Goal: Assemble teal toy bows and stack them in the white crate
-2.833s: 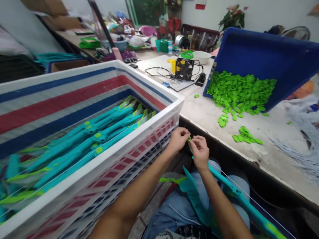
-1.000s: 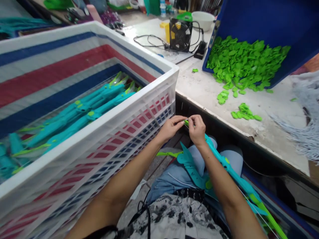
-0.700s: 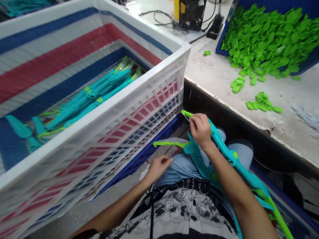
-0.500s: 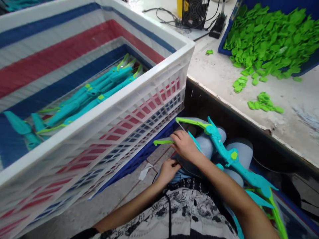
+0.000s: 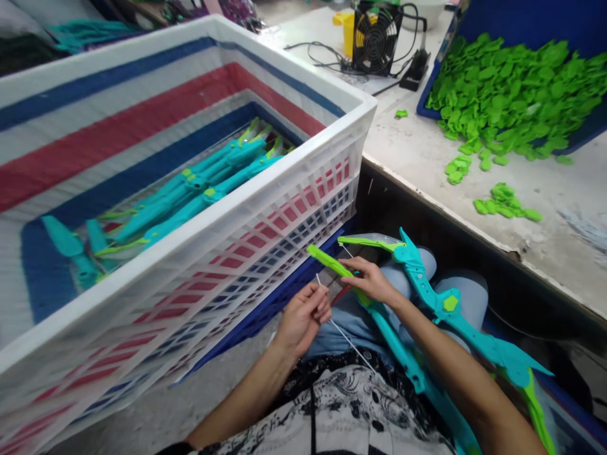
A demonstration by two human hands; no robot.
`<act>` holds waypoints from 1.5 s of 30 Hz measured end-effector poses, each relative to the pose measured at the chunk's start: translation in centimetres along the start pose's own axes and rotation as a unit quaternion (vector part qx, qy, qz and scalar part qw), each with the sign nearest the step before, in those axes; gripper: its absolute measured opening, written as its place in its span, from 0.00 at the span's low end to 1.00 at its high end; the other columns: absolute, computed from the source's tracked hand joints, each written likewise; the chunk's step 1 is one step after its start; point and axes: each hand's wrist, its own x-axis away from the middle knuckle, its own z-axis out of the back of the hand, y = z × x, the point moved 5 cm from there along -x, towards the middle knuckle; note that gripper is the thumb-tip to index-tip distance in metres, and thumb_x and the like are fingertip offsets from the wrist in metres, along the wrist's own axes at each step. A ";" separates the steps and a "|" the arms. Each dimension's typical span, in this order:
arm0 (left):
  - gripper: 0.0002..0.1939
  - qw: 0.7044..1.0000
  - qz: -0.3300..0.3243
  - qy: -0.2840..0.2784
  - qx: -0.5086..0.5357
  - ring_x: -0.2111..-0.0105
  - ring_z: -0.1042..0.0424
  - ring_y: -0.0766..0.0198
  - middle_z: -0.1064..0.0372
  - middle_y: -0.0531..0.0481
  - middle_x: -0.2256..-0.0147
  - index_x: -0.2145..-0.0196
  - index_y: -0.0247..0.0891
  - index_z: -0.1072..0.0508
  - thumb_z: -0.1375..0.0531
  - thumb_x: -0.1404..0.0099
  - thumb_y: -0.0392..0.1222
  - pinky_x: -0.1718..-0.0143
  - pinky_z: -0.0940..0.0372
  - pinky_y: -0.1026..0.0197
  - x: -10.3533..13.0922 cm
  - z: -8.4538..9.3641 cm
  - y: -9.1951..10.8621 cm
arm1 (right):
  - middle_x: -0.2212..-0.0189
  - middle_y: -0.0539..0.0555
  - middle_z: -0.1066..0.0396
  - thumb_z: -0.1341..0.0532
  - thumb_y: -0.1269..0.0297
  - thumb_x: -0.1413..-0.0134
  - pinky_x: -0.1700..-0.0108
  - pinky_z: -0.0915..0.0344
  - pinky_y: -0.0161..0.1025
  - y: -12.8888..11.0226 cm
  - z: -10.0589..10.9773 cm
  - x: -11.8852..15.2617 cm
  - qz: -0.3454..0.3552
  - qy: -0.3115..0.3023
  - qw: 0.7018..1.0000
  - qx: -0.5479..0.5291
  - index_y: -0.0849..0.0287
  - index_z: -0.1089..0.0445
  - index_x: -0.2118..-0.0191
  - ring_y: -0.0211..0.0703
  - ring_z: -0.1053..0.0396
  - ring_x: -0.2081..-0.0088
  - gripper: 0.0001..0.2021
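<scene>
Two teal toy bows with lime-green tips lie across my lap. My right hand (image 5: 367,278) grips the green limb tip (image 5: 329,260) of the nearer toy bow (image 5: 396,347), whose teal body runs down beneath my right forearm. Pinched between the thumb and fingers of my left hand (image 5: 303,316) is the end of a white string (image 5: 349,344), which stretches down toward my waist. The other toy bow (image 5: 450,319) rests farther right over my knees, with a green pentagonal piece at its middle.
At left stands a white plastic crate (image 5: 303,151) with a striped liner and several toy bows (image 5: 190,189) inside. The worktable (image 5: 427,161) carries a blue bin (image 5: 424,104) spilling green pieces (image 5: 516,95), loose green pieces (image 5: 505,202), and a black fan (image 5: 374,41).
My left hand has risen with the string end, now drawn out. My right hand has shifted slightly right, and the nearer bow's green tip has tilted upward. The view has tipped up a little.
</scene>
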 end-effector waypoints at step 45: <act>0.11 0.875 -0.249 -0.043 -0.413 0.71 0.28 0.61 0.24 0.48 0.72 0.73 0.35 0.23 0.41 0.42 0.45 0.68 0.35 0.63 -2.9 -2.8 8.3 | 0.56 0.53 0.26 0.28 0.59 0.61 0.52 0.33 0.44 2.3 0.2 2.1 -0.139 0.039 0.943 -0.299 0.50 0.24 0.54 0.47 0.29 0.56 0.23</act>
